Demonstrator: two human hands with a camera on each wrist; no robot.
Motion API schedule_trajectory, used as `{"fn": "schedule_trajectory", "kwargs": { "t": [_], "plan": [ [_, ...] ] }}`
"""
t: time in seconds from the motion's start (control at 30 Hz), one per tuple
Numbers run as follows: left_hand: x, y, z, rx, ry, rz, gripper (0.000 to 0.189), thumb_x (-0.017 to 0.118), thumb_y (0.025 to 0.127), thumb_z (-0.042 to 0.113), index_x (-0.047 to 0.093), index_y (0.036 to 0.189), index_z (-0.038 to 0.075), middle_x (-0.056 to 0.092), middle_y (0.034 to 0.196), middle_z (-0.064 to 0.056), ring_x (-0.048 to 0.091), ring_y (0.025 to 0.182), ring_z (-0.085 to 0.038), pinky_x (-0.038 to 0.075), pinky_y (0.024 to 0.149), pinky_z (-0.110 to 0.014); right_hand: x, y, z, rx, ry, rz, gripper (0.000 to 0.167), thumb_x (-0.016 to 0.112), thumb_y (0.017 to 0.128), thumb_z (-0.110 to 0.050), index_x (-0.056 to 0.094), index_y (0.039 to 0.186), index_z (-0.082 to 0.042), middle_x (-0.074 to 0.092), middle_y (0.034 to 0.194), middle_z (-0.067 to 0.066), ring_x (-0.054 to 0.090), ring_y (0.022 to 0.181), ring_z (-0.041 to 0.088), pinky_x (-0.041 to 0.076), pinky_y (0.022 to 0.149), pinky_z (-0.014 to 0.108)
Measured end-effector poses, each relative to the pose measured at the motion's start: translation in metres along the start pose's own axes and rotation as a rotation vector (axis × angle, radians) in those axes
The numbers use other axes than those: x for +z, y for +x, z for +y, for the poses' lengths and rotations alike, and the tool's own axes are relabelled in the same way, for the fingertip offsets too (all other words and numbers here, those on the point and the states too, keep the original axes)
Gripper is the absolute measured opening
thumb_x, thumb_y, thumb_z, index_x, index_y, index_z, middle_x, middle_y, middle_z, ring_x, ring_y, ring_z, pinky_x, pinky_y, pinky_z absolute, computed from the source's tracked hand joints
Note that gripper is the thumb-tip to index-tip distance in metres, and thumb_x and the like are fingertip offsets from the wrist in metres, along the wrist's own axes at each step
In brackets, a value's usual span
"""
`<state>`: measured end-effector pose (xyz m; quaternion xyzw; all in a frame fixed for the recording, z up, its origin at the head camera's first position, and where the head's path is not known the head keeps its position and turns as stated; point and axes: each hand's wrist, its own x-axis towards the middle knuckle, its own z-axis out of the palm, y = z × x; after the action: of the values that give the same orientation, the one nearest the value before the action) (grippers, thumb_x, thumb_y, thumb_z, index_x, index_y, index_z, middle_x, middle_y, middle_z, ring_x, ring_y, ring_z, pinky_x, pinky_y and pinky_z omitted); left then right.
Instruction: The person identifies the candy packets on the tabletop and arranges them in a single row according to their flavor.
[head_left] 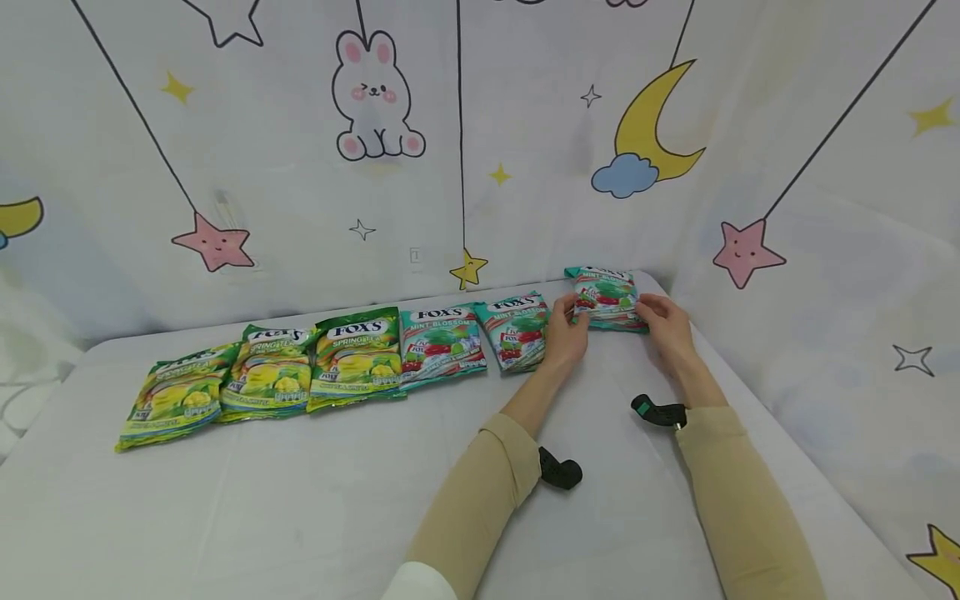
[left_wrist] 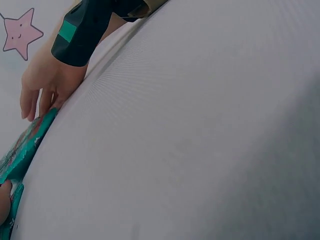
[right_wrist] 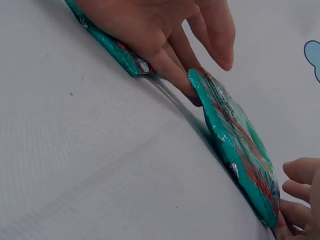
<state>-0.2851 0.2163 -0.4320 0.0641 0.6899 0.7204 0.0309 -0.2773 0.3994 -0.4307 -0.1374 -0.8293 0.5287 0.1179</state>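
Note:
A teal Fox's Mint Blossom candy bag point(head_left: 606, 298) lies at the far right end of the table, label facing up. My left hand point(head_left: 567, 333) holds its left edge, and my right hand point(head_left: 667, 325) holds its right edge. In the right wrist view, the left fingers and thumb meet one end of the bag point(right_wrist: 235, 145), with one finger raised above it. Right fingertips point(right_wrist: 295, 192) show at its other end. Close to the left hand's outer side is a second mint bag point(head_left: 516, 332). Seen from the left wrist, the right hand point(left_wrist: 52, 82) reaches down to the bag's end.
Left of that second mint bag, another mint bag point(head_left: 442, 346) and several yellow-green Spring Tea bags point(head_left: 356, 354) lie in a row along the back of the white table point(head_left: 300, 508). A cloth with printed stars, a rabbit and a moon point(head_left: 652, 125) hangs behind and at the right.

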Motion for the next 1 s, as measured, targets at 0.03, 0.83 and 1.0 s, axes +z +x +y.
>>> {"fn": "schedule_trajectory", "kwargs": {
  "t": [0.03,0.83,1.0],
  "plan": [
    [-0.0002,-0.0002,0.0001,0.0,0.0,0.0,0.04,0.051,0.102,0.013,0.048,0.142,0.011,0.052,0.145,-0.007,0.046,0.138,-0.022,0.039,0.113,-0.032,-0.0002,0.0003,-0.0004,-0.001,0.003,-0.002,0.05,0.053,0.103,-0.032,0.049,0.144,-0.003,0.053,0.138,0.017,0.048,0.113,0.01,0.037,0.091,0.019],
    [-0.002,-0.0028,-0.0001,-0.002,-0.004,-0.016,0.037,0.051,0.103,0.012,0.05,0.14,0.014,0.053,0.14,-0.009,0.052,0.131,-0.022,0.048,0.105,-0.033,-0.0001,-0.0021,0.0041,-0.024,0.062,0.042,0.048,0.064,0.098,-0.031,0.058,0.138,-0.005,0.06,0.13,0.009,0.052,0.108,0.004,0.039,0.087,0.01],
    [-0.0015,-0.0021,-0.0017,-0.012,-0.009,-0.02,0.038,0.051,0.103,0.012,0.048,0.142,0.014,0.052,0.144,-0.009,0.049,0.136,-0.022,0.045,0.108,-0.032,0.0003,-0.0023,0.0046,-0.025,0.081,0.056,0.047,0.066,0.097,-0.029,0.06,0.136,-0.004,0.062,0.115,-0.004,0.051,0.103,0.003,0.04,0.083,0.01]
  ]
}}
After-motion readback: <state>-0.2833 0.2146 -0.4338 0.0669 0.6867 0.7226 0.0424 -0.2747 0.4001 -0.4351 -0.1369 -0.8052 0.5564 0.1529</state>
